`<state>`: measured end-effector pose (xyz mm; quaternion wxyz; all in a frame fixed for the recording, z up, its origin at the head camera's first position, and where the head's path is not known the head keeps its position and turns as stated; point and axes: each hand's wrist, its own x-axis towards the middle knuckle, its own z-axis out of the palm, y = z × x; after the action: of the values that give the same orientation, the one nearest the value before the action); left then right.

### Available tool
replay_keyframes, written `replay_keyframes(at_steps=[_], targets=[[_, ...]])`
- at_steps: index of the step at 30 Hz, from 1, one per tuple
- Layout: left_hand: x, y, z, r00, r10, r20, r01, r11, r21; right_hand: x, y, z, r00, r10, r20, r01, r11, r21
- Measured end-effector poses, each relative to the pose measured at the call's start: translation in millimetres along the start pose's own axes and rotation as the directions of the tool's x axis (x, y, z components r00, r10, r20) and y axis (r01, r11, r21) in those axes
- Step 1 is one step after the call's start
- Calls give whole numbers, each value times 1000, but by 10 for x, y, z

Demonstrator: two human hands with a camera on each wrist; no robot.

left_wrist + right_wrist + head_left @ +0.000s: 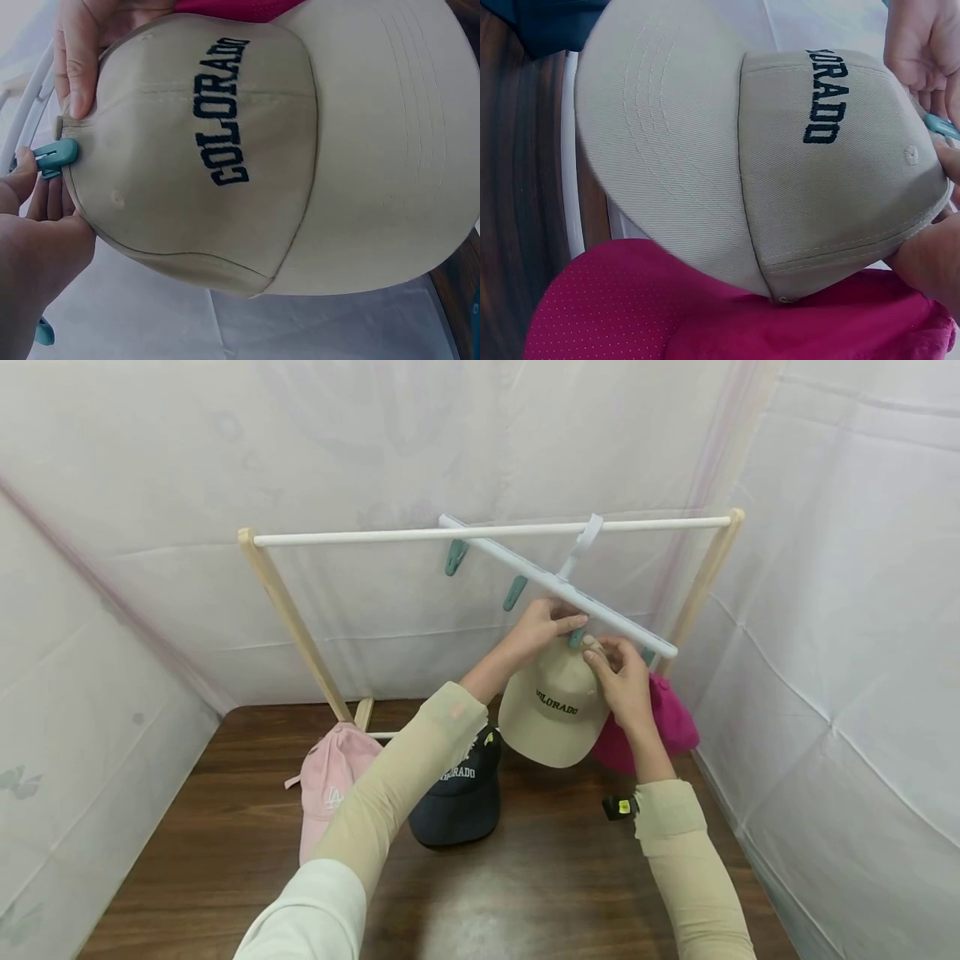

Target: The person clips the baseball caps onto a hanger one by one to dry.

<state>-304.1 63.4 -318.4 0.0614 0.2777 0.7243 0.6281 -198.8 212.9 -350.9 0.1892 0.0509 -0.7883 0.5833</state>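
A beige cap point(551, 731) lettered COLORADO hangs brim down below a white clip hanger point(517, 560). My left hand point(538, 625) pinches a teal clip point(58, 154) between thumb and fingers, right at the top edge of the cap. From the other side, my right hand point(626, 681) grips the top of the cap beside that clip, with thumb on the front and fingers behind. Under the hanger's right end, a magenta cap point(677, 718) hangs close behind my right hand, partly hidden by it and the beige cap.
The hanger hooks over the white rail point(360, 537) of a wooden-legged rack point(288, 614). Two more teal clips point(455, 557) dangle on its left half. A pink cap point(330, 768) and a dark cap point(457, 814) sit on the brown table point(540, 877), partly behind my left arm.
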Motion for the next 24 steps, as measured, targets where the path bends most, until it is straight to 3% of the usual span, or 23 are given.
replay_keyframes(at_steps=[4, 11, 15, 21, 24], targets=[[-12, -40, -6, 1000, -21, 10, 20, 999, 34, -12, 15, 6, 1000, 16, 3, -16, 1000, 15], [-9, -47, 11, 998, 56, -1, -55, 993, 101, 89, 197, -5, 1000, 26, -2, -26, 1000, 10], [1, -51, 24, 997, 77, -5, -75, 984, 160, 156, 338, -25, 1000, 8, 4, -8, 1000, 3], [-19, -74, 22, 996, 86, -39, -76, 975, 207, 117, 281, -30, 1000, -24, 5, 24, 998, -51], [-11, -80, 20, 993, 105, -51, -90, 967, 237, 146, 358, -25, 998, -58, -28, 55, 994, -99]])
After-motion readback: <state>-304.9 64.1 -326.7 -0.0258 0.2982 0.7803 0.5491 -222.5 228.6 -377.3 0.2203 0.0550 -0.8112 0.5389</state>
